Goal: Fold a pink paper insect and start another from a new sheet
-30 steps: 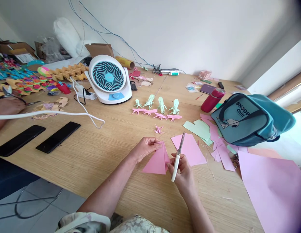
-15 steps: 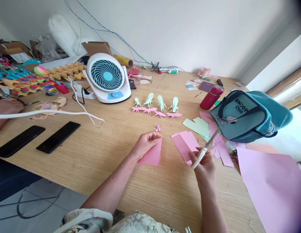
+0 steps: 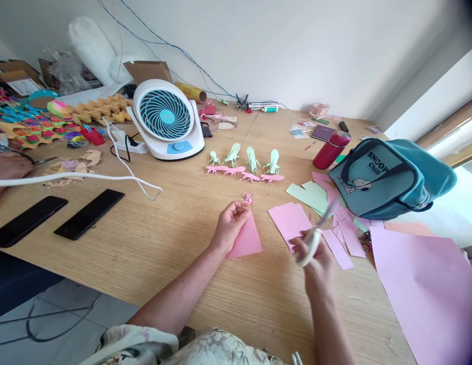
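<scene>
My left hand (image 3: 231, 225) pinches the top of a folded pink paper (image 3: 248, 239), whose lower edge fans out above the table. White-handled scissors (image 3: 313, 247) lie in my right hand (image 3: 318, 263), blurred by motion, blades pointing up and to the right. Beneath my right fingers are flat pink sheets (image 3: 287, 220); whether they touch is unclear. A small pink paper insect (image 3: 248, 197) sits just beyond my left fingertips. Farther back stand a row of pink paper insects (image 3: 251, 177) and several pale green ones (image 3: 252, 159).
Pale green offcuts (image 3: 310, 196) and pink strips (image 3: 338, 248) lie to the right, before a teal bag (image 3: 376, 177) and a red flask (image 3: 332, 150). A white fan (image 3: 165, 119) stands back left, two phones (image 3: 89, 214) nearer. Another person's hand (image 3: 11, 166) is at far left.
My right hand has moved right, off the folded paper, with the scissors swinging rightward. A pink strip now lies apart, right of the sheets. My left hand keeps its pinch and has shifted slightly.
</scene>
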Available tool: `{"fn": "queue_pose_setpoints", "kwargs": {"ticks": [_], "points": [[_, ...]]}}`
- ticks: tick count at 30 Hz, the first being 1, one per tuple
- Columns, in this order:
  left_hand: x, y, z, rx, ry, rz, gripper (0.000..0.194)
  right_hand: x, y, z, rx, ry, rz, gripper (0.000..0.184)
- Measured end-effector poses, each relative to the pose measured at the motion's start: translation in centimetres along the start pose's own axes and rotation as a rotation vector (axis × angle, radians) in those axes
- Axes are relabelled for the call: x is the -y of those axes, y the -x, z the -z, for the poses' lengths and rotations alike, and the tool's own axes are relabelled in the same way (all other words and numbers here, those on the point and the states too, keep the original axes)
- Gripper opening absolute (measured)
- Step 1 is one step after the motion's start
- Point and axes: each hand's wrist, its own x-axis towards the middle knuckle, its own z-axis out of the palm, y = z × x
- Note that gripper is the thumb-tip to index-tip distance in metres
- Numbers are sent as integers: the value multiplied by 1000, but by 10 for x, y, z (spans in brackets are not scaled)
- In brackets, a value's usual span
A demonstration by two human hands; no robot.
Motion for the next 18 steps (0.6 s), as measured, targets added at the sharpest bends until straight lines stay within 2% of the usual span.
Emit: {"fn": "queue_pose_setpoints", "kwargs": {"ticks": [2, 4, 7, 10, 14, 18], "points": [[3, 4, -3, -10, -9, -7, 31, -4, 13, -27, 199, -70, -42, 38], [5, 7, -6, -7, -7, -16, 32, -7, 23, -44, 284, -41, -28, 40], [6, 11, -9, 17, 34, -17, 33, -9, 29, -50, 253, -37, -60, 40], [3, 14, -10, 133, 44, 52, 33, -11, 28, -47, 204, -100, -85, 40], [0, 18, -9, 332, -82, 194, 32, -11, 25, -42, 171, -150, -87, 37], [-1, 21, -10, 399, -197, 279, 34, -9, 23, -40, 160, -167, -84, 38]]}}
